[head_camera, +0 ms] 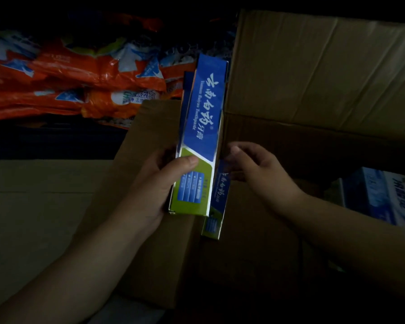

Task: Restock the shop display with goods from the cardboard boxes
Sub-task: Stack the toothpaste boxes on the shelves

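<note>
— Where is your left hand (160, 183)?
— It comes up from the lower left on a bare forearm. Your thumb (185, 162) lies across the front of a toothpaste carton (199, 136), your fingers curl behind it, and you hold it upright.
— And your right hand (255, 167)?
— It reaches in from the lower right, fingers loosely curled toward the carton's right edge. Whether they grip anything, I cannot tell in this dim light.
</note>
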